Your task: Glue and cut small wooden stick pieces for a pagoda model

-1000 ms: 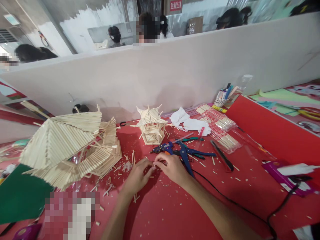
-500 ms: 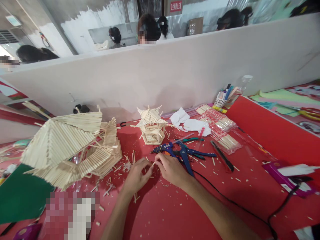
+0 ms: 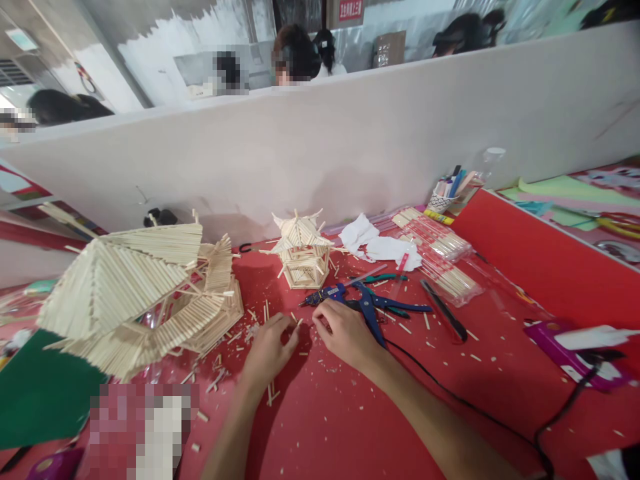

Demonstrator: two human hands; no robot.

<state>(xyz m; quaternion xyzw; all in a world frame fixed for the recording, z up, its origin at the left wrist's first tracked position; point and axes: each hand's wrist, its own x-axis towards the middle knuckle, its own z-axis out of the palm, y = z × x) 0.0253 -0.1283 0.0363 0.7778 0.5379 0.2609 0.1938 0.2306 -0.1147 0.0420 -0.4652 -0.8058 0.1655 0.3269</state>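
Note:
My left hand [image 3: 271, 350] pinches a short wooden stick [image 3: 299, 323] between thumb and fingers, just above the red tabletop [image 3: 320, 427]. A small gap away, my right hand [image 3: 346, 331] has its fingers curled and the tips together. What they hold, if anything, is hidden. Right behind it lies a blue tool with a dark tip [image 3: 323, 295], perhaps a glue gun, beside blue-handled pliers [image 3: 370, 310]. Beyond my hands stands a small pavilion model of wooden sticks [image 3: 303, 250]. A larger stick-built model with a broad roof [image 3: 125, 280] is at the left.
Thin sticks and scraps [image 3: 267, 313] litter the table. At right are a black-handled cutter [image 3: 444, 311], bagged sticks [image 3: 450, 280], crumpled tissue [image 3: 367, 240], a pen cup [image 3: 443, 200] and a purple box [image 3: 570, 357]. A black cord [image 3: 450, 397] crosses there. A white partition [image 3: 300, 160] stands behind.
My hands have moved slightly apart. The right fingertips have come off the small stick, which stays in my left hand. The models and tools have not moved on the table.

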